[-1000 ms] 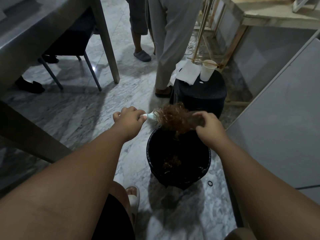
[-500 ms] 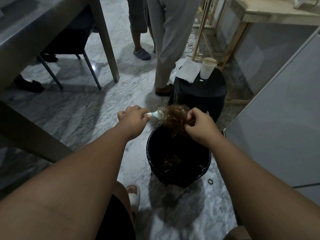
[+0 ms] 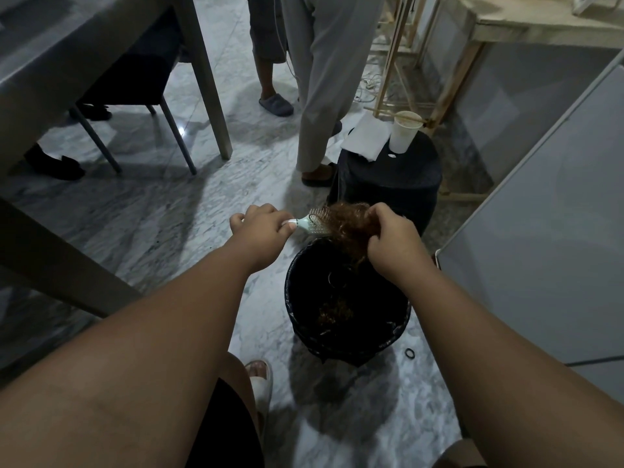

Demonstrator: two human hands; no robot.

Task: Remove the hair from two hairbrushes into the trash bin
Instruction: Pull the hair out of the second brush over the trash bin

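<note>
Head view. The left hand [image 3: 261, 228] is closed in a fist around the handle of a pale green hairbrush [image 3: 312, 224], which is held roughly level with its bristles facing up. A thick clump of reddish-brown curly hair [image 3: 347, 228] covers the far end of the brush head. The right hand [image 3: 393, 243] is closed with its fingers pinched into that clump; how much hair it holds cannot be told, as the knuckles hide the fingertips. Brush, hair and both hands are above the far rim of a black trash bin [image 3: 398, 329] lined with a dark bag, which stands on the marble floor [image 3: 162, 231]. A smaller tuft of the same hair [image 3: 334, 310] lies at the bottom of the bin. A black hair tie [image 3: 409, 354] lies on the floor just beside the bin, to its right.

Beyond the bin stands a dark round stool [image 3: 398, 184] bearing a white paper cup [image 3: 404, 131] and a white sheet [image 3: 366, 138]. Two bystanders' legs [image 3: 320, 79] are beside the stool. A table leg [image 3: 206, 79] and a dark chair [image 3: 135, 79] are at upper left. A second hairbrush is not seen in this view.
</note>
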